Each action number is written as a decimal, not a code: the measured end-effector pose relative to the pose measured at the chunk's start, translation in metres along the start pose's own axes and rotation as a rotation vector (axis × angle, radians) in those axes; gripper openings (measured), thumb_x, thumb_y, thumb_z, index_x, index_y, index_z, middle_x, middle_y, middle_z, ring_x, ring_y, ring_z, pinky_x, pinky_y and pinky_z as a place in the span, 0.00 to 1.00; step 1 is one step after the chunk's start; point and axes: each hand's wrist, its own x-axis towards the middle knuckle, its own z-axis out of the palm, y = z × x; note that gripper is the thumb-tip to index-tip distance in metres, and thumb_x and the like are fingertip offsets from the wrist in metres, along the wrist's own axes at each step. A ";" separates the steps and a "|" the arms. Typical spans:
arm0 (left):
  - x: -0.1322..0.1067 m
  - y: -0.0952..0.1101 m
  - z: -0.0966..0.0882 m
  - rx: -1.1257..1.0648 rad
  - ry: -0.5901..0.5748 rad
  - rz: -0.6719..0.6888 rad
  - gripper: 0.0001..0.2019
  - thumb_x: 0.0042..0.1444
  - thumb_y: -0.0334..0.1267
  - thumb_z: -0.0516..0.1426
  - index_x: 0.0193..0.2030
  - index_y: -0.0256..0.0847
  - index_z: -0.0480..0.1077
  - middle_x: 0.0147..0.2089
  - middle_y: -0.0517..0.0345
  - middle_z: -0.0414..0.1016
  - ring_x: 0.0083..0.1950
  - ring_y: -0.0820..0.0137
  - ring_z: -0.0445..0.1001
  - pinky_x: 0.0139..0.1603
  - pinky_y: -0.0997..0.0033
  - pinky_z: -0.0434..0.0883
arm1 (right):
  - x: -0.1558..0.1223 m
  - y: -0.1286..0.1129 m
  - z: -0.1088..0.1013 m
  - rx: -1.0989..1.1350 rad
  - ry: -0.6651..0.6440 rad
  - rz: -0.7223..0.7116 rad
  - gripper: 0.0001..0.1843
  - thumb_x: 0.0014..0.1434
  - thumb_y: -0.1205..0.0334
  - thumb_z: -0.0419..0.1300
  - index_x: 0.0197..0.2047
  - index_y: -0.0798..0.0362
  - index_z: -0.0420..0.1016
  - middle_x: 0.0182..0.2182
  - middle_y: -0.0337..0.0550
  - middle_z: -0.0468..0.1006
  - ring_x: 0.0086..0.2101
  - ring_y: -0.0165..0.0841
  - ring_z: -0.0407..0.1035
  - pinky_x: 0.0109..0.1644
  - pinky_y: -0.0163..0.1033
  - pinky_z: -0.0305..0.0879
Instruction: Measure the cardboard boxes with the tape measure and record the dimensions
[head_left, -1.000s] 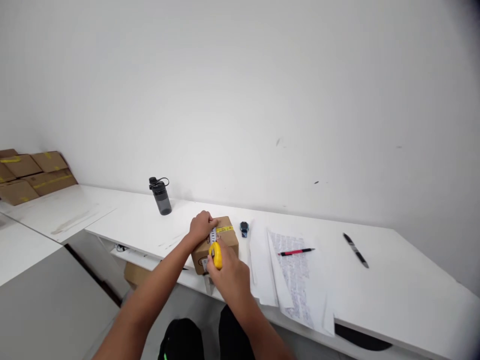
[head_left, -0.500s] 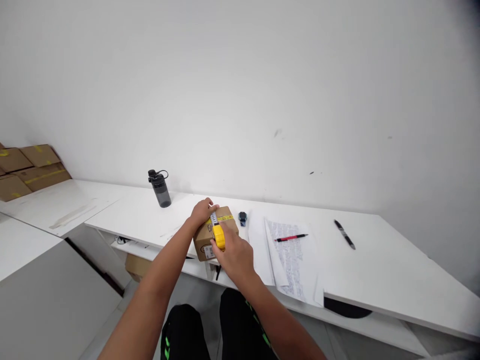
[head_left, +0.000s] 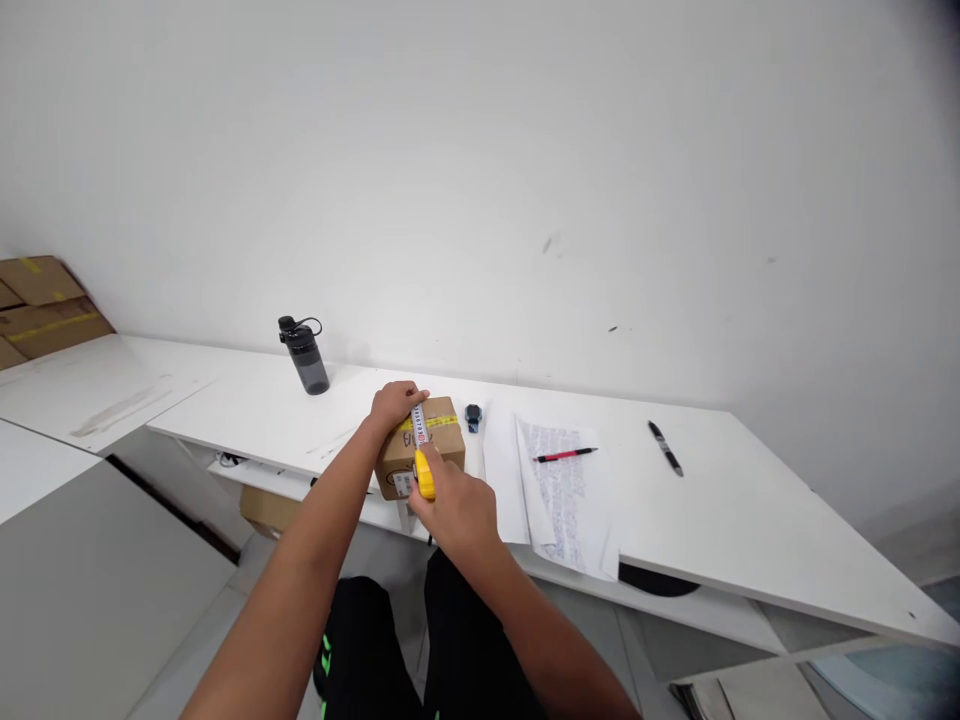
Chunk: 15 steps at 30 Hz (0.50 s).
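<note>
A small cardboard box [head_left: 444, 432] with yellow tape across its top rests at the white desk's front edge. My right hand [head_left: 459, 500] is closed around a yellow tape measure [head_left: 425, 474] at the near side of the box. Its white blade [head_left: 419, 420] runs out over the box top towards the far edge. At that far edge, my left hand [head_left: 397, 402] has its fingers bent together by the blade's end, against the box. The fingertips partly hide the blade's tip. A dark wristwatch [head_left: 473, 417] lies just right of the box.
Papers with handwriting [head_left: 562, 500] lie right of the box, a red and black pen [head_left: 566, 455] on them. A black and grey pen [head_left: 665, 448] is farther right. A dark water bottle [head_left: 306, 358] stands back left. Stacked cartons [head_left: 56, 325] sit far left; another carton [head_left: 268, 510] is below the desk.
More of the blade shows between my hands, and my right hand with the yellow case sits slightly farther from the left one. The whole view has shifted a little.
</note>
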 end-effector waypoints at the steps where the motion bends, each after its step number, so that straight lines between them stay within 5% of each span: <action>1: 0.001 0.000 0.001 -0.002 -0.005 -0.001 0.19 0.56 0.58 0.54 0.27 0.44 0.71 0.30 0.56 0.75 0.31 0.66 0.69 0.31 0.67 0.59 | 0.000 0.001 0.000 0.008 -0.006 0.006 0.28 0.62 0.52 0.55 0.64 0.46 0.63 0.35 0.43 0.80 0.30 0.37 0.75 0.29 0.37 0.59; 15: 0.000 0.001 0.000 0.021 0.019 0.007 0.19 0.57 0.58 0.52 0.31 0.45 0.73 0.32 0.56 0.77 0.32 0.66 0.69 0.33 0.68 0.60 | 0.006 0.015 -0.010 0.120 -0.016 0.044 0.32 0.63 0.48 0.53 0.68 0.46 0.54 0.48 0.43 0.80 0.38 0.38 0.76 0.33 0.37 0.61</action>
